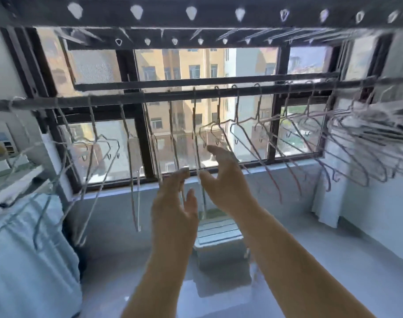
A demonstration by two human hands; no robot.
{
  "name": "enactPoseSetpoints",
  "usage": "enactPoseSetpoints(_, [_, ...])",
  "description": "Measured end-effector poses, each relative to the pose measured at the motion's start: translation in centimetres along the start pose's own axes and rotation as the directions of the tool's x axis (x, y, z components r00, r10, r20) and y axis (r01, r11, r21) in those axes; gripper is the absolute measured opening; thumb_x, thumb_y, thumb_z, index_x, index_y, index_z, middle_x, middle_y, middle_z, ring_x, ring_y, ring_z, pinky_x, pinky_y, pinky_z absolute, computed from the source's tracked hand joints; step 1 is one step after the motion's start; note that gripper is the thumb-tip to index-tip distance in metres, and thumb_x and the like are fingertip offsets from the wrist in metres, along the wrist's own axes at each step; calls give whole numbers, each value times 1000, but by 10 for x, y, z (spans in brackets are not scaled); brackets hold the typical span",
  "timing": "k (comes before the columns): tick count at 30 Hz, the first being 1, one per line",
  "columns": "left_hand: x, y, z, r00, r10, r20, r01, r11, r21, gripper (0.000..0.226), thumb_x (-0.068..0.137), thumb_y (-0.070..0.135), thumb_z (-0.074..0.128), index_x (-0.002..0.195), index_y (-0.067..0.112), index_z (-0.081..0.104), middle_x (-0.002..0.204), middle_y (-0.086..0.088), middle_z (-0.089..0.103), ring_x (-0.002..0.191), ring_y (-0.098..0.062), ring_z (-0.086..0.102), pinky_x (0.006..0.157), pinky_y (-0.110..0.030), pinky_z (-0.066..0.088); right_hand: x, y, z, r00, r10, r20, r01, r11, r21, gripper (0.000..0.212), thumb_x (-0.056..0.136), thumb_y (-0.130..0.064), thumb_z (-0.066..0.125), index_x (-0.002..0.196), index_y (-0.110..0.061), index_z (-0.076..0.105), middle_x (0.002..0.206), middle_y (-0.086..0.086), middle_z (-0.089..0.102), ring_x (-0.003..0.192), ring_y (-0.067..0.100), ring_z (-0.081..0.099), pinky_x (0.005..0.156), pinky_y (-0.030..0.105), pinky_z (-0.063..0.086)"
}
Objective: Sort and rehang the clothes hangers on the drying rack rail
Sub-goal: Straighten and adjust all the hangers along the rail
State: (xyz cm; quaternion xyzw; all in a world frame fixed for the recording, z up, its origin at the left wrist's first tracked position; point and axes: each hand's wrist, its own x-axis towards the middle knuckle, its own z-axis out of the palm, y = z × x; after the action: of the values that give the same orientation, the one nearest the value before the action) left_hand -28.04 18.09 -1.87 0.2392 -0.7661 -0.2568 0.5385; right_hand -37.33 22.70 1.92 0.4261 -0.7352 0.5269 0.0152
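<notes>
1. Dark-framed window (127,65) from ten to two o'clock, with a yellow building (195,63) beyond.
2. Pale blue fabric (30,260), eight o'clock.
3. White slatted stool (218,232), six o'clock, on the floor (333,271).
4. White curtain (329,203), four o'clock.

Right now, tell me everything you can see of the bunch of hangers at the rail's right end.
The bunch of hangers is many thin wire hangers, pale grey and lilac, packed tight, overlapping and splayed. Their hooks seem to hang on the dark rail at its right end. The picture is blurred there, so no count.
</notes>
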Motion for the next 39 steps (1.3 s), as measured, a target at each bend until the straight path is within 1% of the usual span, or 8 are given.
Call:
enactPoseSetpoints(12, [15, 30, 66, 981, -105, 166, 85, 989, 124, 53, 89, 16, 54, 138, 18, 33, 143, 0, 42, 131, -15, 39, 108, -23, 27, 22, 62, -32, 932, 268, 246, -275, 961, -6, 52, 93, -2, 39, 141, -13, 24, 143, 13, 37, 123, 24, 46, 102, 34, 40])
enactPoseSetpoints(19, [18, 29, 88, 949, -243, 203, 235, 970, 66, 36, 93, 15, 46, 128, 12, 51, 125, -7, 61, 115, -19, 57, 93, -21, 39, 26, 81, -21, 974, -13, 224, 51, 985, -164, 31, 93, -14, 44, 123, -9, 47, 97, -3, 59, 90, 11, 55, 65, 6, 35])
enactPoseSetpoints(24, [23, 26, 90, 951, -213, 225, 211, 977, 34, 26, 91, 9, 46, 107, 12, 66, 97, -3, 71, 88, -13, 64, 73, -13, 45, 28, 79, -21, 967, 108, 231, -209, 855, 474, 46, 97, -36, 32, 61, -11, 47, 37, -1, 52, 43, 8, 58, 64, 23, 40])
enactPoseSetpoints(27, [24, 24, 90, 954, -206, 216, 203, 979, 37, 25, 90, 9, 48, 107, 13, 67, 91, 3, 68, 82, -8, 61, 65, 1, 39, 24, 74, -19, 970, 99, 222, -162, 944, 286, 40, 96, -35, 35, 72, -8, 53, 51, 4, 62, 60, 12, 63, 69, 21, 40])
enactPoseSetpoints(29, [25, 24, 90, 954, -222, 202, 223, 975, 18, 26, 91, 13, 49, 113, 12, 62, 103, -2, 69, 94, -14, 63, 78, -9, 43, 16, 72, -33, 955, -49, 291, 98, 983, -155, 27, 95, -21, 41, 114, -4, 50, 107, 10, 63, 103, 21, 59, 84, 22, 39])
enactPoseSetpoints(31, [28, 26, 92, 953, -222, 207, 224, 974, 11, 30, 91, 17, 50, 121, 11, 56, 116, -4, 65, 99, -14, 61, 86, -21, 43, 18, 72, -46, 968, 1, 249, 58, 972, -228, 49, 93, -9, 43, 140, -12, 28, 144, 2, 31, 132, 20, 37, 102, 26, 33])
enactPoseSetpoints(35, [33, 32, 111, 920, -250, 303, 214, 966, 146, 57, 92, 31, 47, 141, 12, 26, 147, -7, 35, 128, -21, 43, 108, -36, 34, 32, 70, -84, 999, -15, 42, 24, 971, -238, 53, 89, -1, 47, 139, -14, 33, 145, 1, 30, 136, 17, 28, 107, 22, 24])
enactPoseSetpoints(39, [29, 46, 132, 825, -385, 414, 342, 923, 176, 75, 94, 31, 43, 145, 16, -9, 157, -6, 0, 143, -23, 13, 114, -37, 18, 49, 80, -87, 965, 218, 147, -182, 957, -227, 57, 88, -2, 49, 139, -13, 26, 140, 11, 38, 128, 27, 38, 106, 35, 33])
